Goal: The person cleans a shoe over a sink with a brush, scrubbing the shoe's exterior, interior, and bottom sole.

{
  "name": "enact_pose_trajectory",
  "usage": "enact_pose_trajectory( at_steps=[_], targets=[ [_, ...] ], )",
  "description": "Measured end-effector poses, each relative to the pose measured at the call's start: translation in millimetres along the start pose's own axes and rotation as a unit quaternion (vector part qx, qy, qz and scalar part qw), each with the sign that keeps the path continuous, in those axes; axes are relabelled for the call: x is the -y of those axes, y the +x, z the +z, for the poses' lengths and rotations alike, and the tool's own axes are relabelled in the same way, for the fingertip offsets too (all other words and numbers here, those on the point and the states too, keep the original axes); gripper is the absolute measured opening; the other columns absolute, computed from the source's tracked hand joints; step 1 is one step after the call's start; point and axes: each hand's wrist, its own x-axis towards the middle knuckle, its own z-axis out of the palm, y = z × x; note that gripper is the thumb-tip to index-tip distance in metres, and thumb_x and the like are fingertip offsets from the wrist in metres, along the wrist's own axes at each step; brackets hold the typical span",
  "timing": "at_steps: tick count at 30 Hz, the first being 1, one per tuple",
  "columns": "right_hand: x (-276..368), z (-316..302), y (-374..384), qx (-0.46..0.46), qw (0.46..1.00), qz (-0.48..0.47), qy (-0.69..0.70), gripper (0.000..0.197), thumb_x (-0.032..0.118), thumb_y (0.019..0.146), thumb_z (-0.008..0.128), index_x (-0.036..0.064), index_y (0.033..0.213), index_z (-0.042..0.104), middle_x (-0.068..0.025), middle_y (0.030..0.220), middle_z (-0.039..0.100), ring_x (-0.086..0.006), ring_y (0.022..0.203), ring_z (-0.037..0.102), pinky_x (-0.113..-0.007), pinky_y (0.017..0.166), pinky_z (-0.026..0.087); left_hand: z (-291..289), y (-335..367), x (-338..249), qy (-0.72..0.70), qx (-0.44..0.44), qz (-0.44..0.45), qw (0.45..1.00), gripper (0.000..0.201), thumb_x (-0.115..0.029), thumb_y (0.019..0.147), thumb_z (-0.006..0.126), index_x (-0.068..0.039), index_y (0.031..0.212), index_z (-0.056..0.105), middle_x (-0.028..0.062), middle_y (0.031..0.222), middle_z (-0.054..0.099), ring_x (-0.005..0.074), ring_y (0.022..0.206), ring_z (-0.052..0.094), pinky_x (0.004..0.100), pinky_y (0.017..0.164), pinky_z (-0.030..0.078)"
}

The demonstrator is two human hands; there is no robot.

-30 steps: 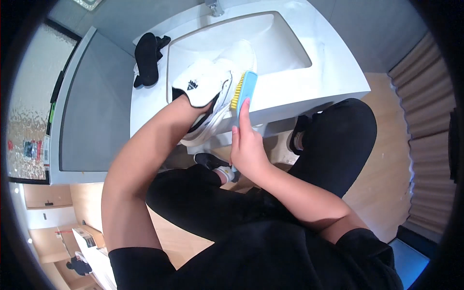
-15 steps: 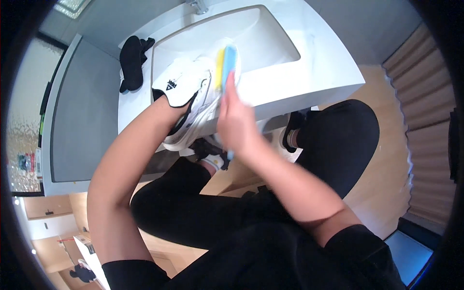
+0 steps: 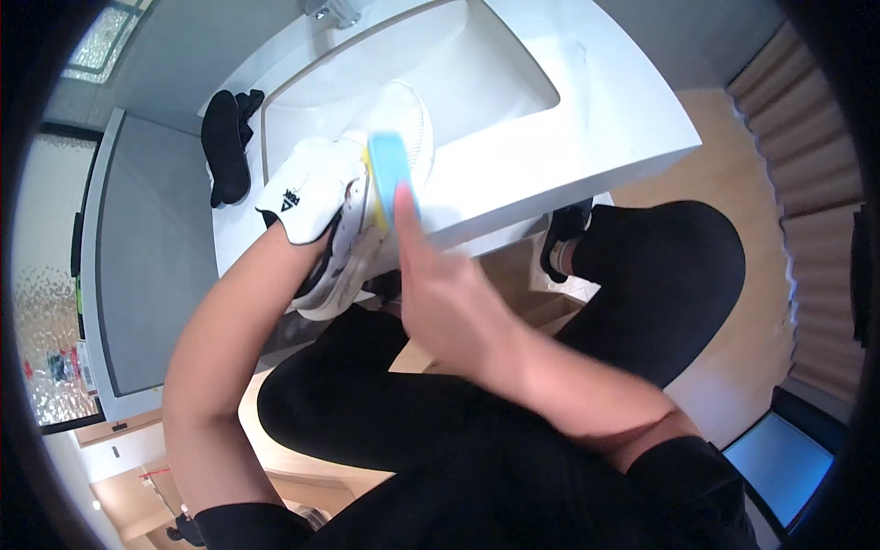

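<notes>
A white sneaker (image 3: 390, 119) with a black-lined collar lies slanting over the front left rim of the sink, its toe over the basin. My left forearm (image 3: 229, 335) runs into its opening; the hand is inside holding the shoe, the fingers hidden by the raised tongue. In my right hand (image 3: 445, 298) is a blue scrub brush (image 3: 392, 165) with yellow bristles, the fingers closed round it and slightly blurred. Those bristles press against the side of the sneaker, near the sole. To the left of the basin rests a dark-soled shoe (image 3: 225, 147), sole up.
The white sink (image 3: 495, 69) is set in a white countertop (image 3: 632, 101), with a chrome faucet (image 3: 335, 11) at the back. A grey panel (image 3: 151, 257) stands on the left. My bent knees in black trousers (image 3: 674, 275) are below the counter. A pleated brown curtain (image 3: 807, 183) hangs at right.
My right hand has drawn the brush back along the sneaker's side, from beside the toe toward the heel. The whole view has shifted slightly.
</notes>
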Motion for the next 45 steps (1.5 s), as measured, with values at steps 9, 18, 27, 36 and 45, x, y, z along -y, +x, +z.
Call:
enact_pose_trajectory(
  at_steps=[9,18,27,36,45],
  targets=[
    [-1,-15,18,0.118,0.984,0.135,0.022,0.06,-0.004,0.097,0.041,-0.0178,0.151,0.017,-0.0432,0.093,0.063,-0.0479,0.079,0.07,-0.046,0.066,0.059,0,-10,-1,-0.123,-0.006,-0.032,0.992,0.017,-0.019,0.086,0.067,-0.005,0.095,0.07,0.0181,0.083,0.069,0.0357,0.075,0.067,0.0418,0.067,0.052],
    [-13,-17,47,0.155,0.945,0.284,0.046,0.06,-0.008,0.093,0.041,-0.0172,0.149,0.023,-0.0302,0.078,0.067,-0.0444,0.069,0.069,-0.049,0.064,0.057,-8,-3,-14,0.032,0.021,0.048,0.998,0.023,-0.025,0.092,0.059,-0.006,0.098,0.071,0.0191,0.083,0.07,0.0371,0.077,0.069,0.0432,0.069,0.054],
    [-32,-19,100,0.26,0.901,0.34,-0.065,0.054,0.007,0.1,0.044,-0.0061,0.151,0.036,-0.0322,0.085,0.068,-0.044,0.071,0.07,-0.05,0.069,0.057,10,2,4,-0.08,0.006,0.014,0.997,0.021,-0.023,0.092,0.057,-0.008,0.091,0.073,0.0146,0.08,0.071,0.031,0.069,0.069,0.0416,0.065,0.053],
    [-13,-81,146,0.553,0.79,0.146,-0.221,0.068,-0.003,0.091,0.053,0.0114,0.156,0.038,-0.0219,0.09,0.072,-0.0314,0.075,0.073,-0.044,0.063,0.062,-47,0,-45,-0.018,0.012,0.031,0.999,0.016,-0.018,0.09,0.061,-0.006,0.091,0.071,0.0183,0.083,0.07,0.0327,0.075,0.069,0.0394,0.065,0.053],
    [-38,-79,157,0.585,0.772,0.001,-0.248,0.066,-0.001,0.092,0.057,0.0085,0.155,0.04,-0.0187,0.079,0.072,-0.0235,0.06,0.071,-0.038,0.055,0.063,-53,-3,-38,-0.03,0.029,0.003,0.999,0.017,-0.021,0.091,0.061,-0.007,0.092,0.071,0.0167,0.084,0.07,0.0315,0.076,0.069,0.0406,0.068,0.053]
  ],
)
